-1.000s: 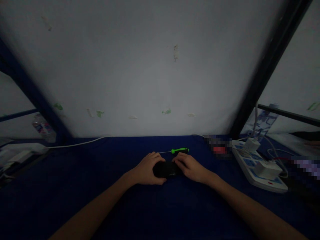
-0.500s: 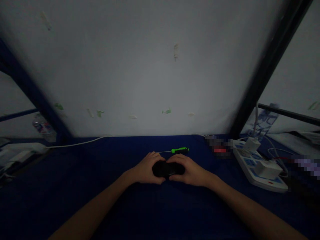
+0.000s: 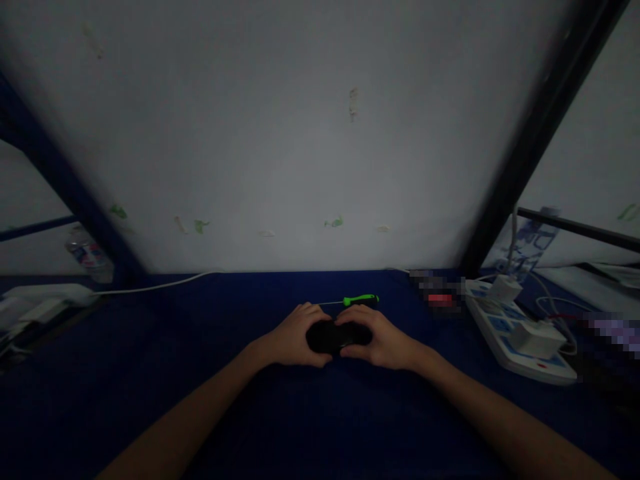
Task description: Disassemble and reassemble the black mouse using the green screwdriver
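A black, smooth, rounded object (image 3: 330,338), which looks like a computer mouse, lies crosswise between my two hands at the middle of the blue surface. My left hand (image 3: 296,339) is closed round its left end, with the thumb along the near side. Round the right end, my right hand (image 3: 380,338) grips it with fingers over the far side and thumb at the near side. Just beyond the hands lies a screwdriver (image 3: 361,301) with a green and black handle, its thin shaft pointing left. The object's underside is hidden.
On the right stands a white power strip (image 3: 520,333) with plugs and cables. Beside it is a blurred-out dark and red item (image 3: 440,293). A white strip (image 3: 50,293) with a cable lies at left, near a plastic bottle (image 3: 89,255). Dark posts flank the wall behind.
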Demonstrator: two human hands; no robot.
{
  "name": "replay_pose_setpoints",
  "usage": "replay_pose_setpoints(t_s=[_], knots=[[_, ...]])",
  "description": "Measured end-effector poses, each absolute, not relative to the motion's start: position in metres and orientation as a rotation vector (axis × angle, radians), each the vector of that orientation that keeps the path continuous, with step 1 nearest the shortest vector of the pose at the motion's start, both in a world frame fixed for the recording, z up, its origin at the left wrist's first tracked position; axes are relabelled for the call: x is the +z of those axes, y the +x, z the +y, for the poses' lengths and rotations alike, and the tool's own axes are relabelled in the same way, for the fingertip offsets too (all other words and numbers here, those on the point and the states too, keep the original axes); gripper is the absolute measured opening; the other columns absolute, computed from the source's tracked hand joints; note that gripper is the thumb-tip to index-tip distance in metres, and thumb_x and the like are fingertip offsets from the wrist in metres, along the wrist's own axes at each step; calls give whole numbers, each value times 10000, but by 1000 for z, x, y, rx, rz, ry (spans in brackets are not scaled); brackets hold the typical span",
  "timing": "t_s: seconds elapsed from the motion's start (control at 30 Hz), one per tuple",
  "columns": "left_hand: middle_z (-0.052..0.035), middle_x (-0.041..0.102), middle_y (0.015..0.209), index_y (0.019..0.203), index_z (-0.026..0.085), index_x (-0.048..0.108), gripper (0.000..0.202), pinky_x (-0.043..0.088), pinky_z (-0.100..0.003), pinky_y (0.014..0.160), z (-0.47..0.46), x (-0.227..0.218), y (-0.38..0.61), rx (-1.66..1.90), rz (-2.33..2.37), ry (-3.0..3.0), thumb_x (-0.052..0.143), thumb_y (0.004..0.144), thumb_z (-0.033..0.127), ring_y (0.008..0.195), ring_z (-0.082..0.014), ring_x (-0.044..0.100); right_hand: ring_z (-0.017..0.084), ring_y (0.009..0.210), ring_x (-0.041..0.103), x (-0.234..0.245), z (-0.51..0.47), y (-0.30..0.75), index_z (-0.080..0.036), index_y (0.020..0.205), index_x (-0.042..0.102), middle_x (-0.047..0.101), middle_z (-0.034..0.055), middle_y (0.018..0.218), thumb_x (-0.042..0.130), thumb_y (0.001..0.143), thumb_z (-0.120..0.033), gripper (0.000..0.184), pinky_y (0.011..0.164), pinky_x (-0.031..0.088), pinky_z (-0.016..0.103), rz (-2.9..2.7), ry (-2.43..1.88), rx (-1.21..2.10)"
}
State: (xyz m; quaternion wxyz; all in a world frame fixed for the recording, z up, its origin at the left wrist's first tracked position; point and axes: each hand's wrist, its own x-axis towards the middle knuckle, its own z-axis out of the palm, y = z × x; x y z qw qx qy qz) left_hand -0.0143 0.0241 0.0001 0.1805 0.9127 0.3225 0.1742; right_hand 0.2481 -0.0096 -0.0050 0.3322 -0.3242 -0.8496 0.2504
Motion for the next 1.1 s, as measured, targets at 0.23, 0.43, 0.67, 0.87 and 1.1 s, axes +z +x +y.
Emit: replay_pose_setpoints(t_s=[0.23, 0.43, 0.67, 0.87, 1.1], knots=[[-65, 669, 1157, 1212, 239, 688, 702, 450, -487, 1037, 25, 1, -16, 482, 924, 2551, 964, 605, 458, 1102, -316, 592, 273, 1156, 677, -2, -8, 251, -253, 1215, 693, 726, 85, 1229, 870, 841, -377, 432, 1045, 526, 477, -2229, -862, 645], [-71, 666, 1157, 1128, 223, 687, 643, 468, -503, 1023, 27, 0, -19, 491, 954, 2526, 958, 598, 466, 1095, -327, 590, 284, 1140, 693, 12, -7, 261, -247, 1201, 705, 743, 100, 1219, 838, 871, -404, 388, 1021, 540, 489, -2145, -849, 622], [-91, 656, 1249, 1262, 237, 652, 743, 464, -517, 1069, 25, 2, -20, 510, 971, 2484, 970, 607, 386, 1165, -336, 591, 260, 1108, 701, 15, 1, 274, -243, 1303, 655, 724, 96, 1251, 782, 908, -413, 448, 978, 575, 445, -2016, -951, 606], [-63, 670, 1238, 1240, 273, 668, 668, 408, -546, 1131, 20, 8, -20, 502, 944, 2478, 956, 648, 390, 1179, -326, 598, 274, 1084, 715, 8, 23, 296, -217, 1329, 637, 735, 111, 1249, 738, 914, -416, 471, 944, 587, 448, -1900, -1309, 267], [-68, 669, 1227, 1262, 264, 660, 681, 410, -533, 1113, 22, 6, -20, 494, 914, 2487, 949, 669, 434, 1165, -320, 596, 350, 1026, 727, 5, 36, 320, -157, 1258, 673, 749, 186, 1152, 692, 923, -529, 501, 898, 565, 485, -1850, -1727, 46]])
